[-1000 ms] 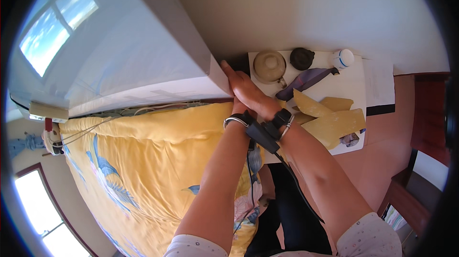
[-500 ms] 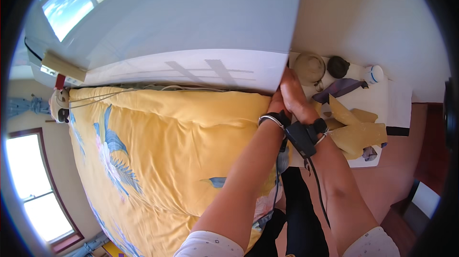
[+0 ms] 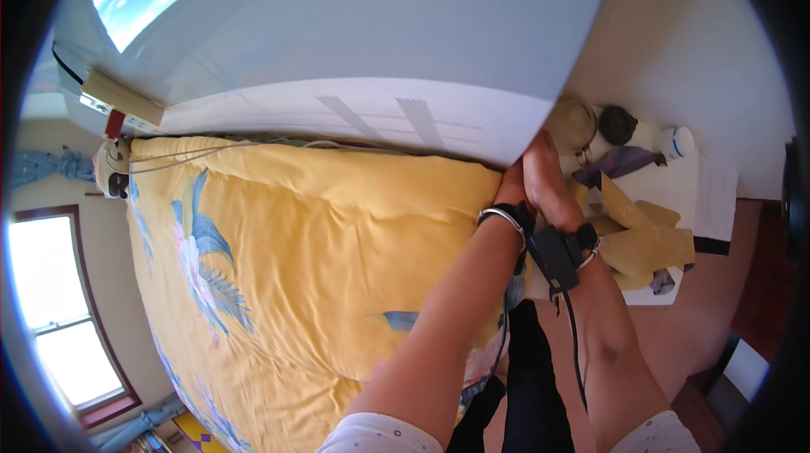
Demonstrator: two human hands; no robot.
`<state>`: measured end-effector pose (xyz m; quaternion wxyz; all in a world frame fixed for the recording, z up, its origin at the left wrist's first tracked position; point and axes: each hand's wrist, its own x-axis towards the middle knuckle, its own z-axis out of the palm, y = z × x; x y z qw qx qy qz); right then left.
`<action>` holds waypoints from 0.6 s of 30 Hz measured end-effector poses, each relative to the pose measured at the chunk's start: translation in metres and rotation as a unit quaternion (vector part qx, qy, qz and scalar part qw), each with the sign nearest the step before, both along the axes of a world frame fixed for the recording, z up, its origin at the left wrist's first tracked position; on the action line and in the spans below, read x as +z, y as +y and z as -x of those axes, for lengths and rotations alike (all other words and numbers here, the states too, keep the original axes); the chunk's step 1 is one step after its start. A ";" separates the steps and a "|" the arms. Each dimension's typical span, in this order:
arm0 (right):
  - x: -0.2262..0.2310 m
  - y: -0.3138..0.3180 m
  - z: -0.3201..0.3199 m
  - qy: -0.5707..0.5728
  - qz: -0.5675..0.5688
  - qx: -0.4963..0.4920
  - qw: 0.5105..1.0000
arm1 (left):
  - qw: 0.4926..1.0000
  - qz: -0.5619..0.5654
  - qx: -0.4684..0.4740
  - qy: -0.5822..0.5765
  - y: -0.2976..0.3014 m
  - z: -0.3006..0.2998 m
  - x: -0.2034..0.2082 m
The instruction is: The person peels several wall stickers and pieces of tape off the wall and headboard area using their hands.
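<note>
A large pale glossy panel (image 3: 380, 31) stands along the far side of a bed, whose yellow floral quilt (image 3: 354, 225) reaches up to it. Both my hands are together at the panel's lower right corner. My right hand (image 3: 545, 170) is wrapped at the edge, its fingertips partly hidden by the panel. Just left of it and lower, my left hand (image 3: 511, 186) presses at the same corner, with most of its fingers out of sight. Black straps and a dark box (image 3: 553, 259) with a cable sit at my wrists.
A white bedside table (image 3: 666, 183) at the right carries a glass lid (image 3: 577, 122), a dark round object (image 3: 617, 125), a white tub (image 3: 677, 142) and crumpled tan paper (image 3: 641, 242). Grey cables (image 3: 253, 142) run along the quilt's far edge to a power strip (image 3: 122, 100).
The panel's right edge has shifted right, more at its top, and covers a little of the glass lid. My hands have moved right with its corner; the whole view has shifted slightly too.
</note>
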<state>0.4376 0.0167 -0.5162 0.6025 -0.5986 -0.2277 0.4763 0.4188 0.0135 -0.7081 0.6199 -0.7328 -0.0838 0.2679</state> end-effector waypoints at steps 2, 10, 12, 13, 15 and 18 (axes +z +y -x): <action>-0.002 0.000 -0.004 -0.005 0.009 0.012 1.000 | 1.000 -0.021 -0.016 0.010 -0.002 -0.005 0.001; -0.050 -0.002 -0.005 -0.113 0.021 0.017 0.993 | 0.954 -0.182 -0.063 0.228 0.017 0.016 0.023; -0.052 0.002 0.009 -0.002 -0.002 -0.005 1.000 | 0.894 -0.241 -0.096 0.364 0.020 0.013 0.045; -0.082 0.008 -0.016 -0.012 -0.009 -0.011 1.000 | 0.863 -0.272 -0.118 0.409 0.016 -0.007 0.059; -0.149 0.005 -0.116 -0.089 0.098 0.157 0.979 | 0.845 -0.313 -0.149 0.407 -0.001 -0.063 0.078; -0.138 -0.001 -0.041 -0.084 0.015 0.130 0.988 | 0.736 -0.415 -0.224 0.486 0.000 -0.004 0.058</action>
